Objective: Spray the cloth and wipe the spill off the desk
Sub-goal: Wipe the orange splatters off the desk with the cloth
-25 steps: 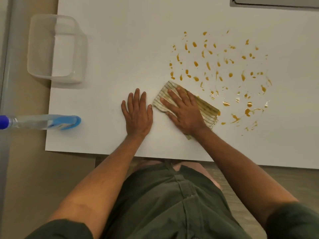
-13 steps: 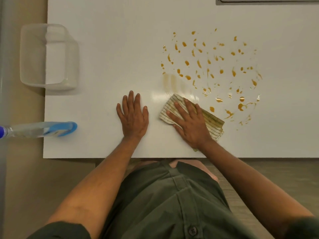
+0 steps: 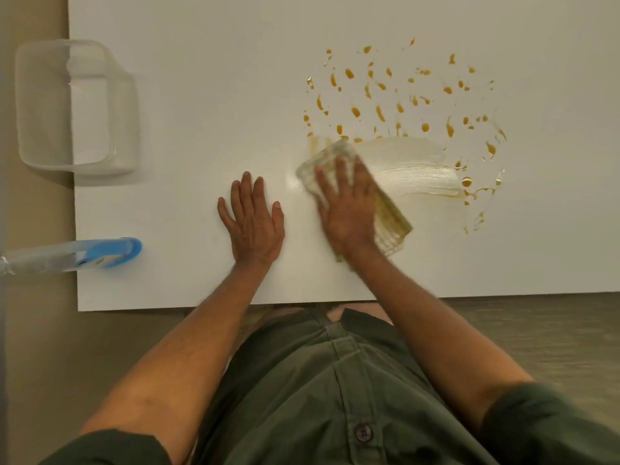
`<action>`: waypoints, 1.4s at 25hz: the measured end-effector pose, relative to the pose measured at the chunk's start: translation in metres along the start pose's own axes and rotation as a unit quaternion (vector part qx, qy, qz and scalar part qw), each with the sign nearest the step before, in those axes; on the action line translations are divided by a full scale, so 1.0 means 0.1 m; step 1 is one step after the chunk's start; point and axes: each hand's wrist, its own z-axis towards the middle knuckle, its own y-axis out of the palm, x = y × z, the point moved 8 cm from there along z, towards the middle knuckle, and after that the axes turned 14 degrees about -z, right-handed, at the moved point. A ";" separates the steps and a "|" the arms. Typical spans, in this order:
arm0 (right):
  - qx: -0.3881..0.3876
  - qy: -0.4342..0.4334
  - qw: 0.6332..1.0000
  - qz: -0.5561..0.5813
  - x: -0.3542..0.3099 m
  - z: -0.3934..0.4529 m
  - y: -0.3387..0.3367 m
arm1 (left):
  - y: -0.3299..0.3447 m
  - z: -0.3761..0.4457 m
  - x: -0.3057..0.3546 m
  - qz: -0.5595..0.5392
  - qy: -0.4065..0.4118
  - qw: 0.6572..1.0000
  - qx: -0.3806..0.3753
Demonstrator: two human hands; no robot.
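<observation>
With flat, spread fingers point(image 3: 339, 169) the right hand point(image 3: 349, 213) is pressing the cloth point(image 3: 392, 223) at the spill's point(image 3: 402, 105) near-left edge, having just dragged a wet streak point(image 3: 416, 169) through its lower drops (most are remaining), while the left hand point(image 3: 253, 223) is lying flat on the tabletop point(image 3: 208, 95).

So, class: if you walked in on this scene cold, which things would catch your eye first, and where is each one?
First the orange spill, droplets scattered over the far right of the white desk. Next the right hand pressing a striped cloth flat at the spill's near edge, a wet smear running out to its right. The left hand lies flat beside it, and a blue spray bottle lies on the desk's left edge.
</observation>
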 end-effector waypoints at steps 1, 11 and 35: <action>-0.002 -0.058 0.998 0.001 -0.14 -0.16 0.03 | -0.01 -0.01 0.00 -0.006 -0.002 1.000 0.002; -0.031 0.379 0.925 0.022 2.38 -0.48 0.02 | 0.08 -0.07 0.06 0.018 0.011 1.000 0.006; -0.034 0.211 0.977 -0.008 0.71 -0.03 0.01 | 0.07 -0.07 0.08 0.039 0.017 0.999 0.005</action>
